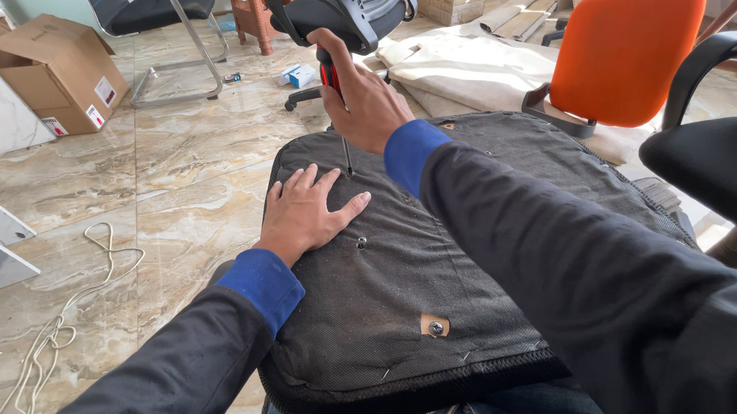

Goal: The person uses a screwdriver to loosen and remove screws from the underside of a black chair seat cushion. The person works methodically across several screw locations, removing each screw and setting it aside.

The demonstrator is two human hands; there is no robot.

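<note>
Right hand [369,106] clenched on red-handled screwdriver [331,83], shaft upright, tip down on upturned black seat cushion [405,272] right beside left hand [307,212], flat, grasping nothing, bolt [435,328] well below.

Upturned seat cushion [440,287]: lying across the person's lap, underside up. Left hand [306,214]: flat on the cushion's left part, a bolt [361,243] just right of it, another bolt [436,328] nearer the front edge. Right hand [363,98]: above and behind the left, gripping a screwdriver [336,108] upright, tip on the cushion. Cardboard box [59,68]: floor, far left. Cord [47,333]: floor, left. Office chair [341,11]: behind the cushion. Second chair [621,55]: right rear.
</note>
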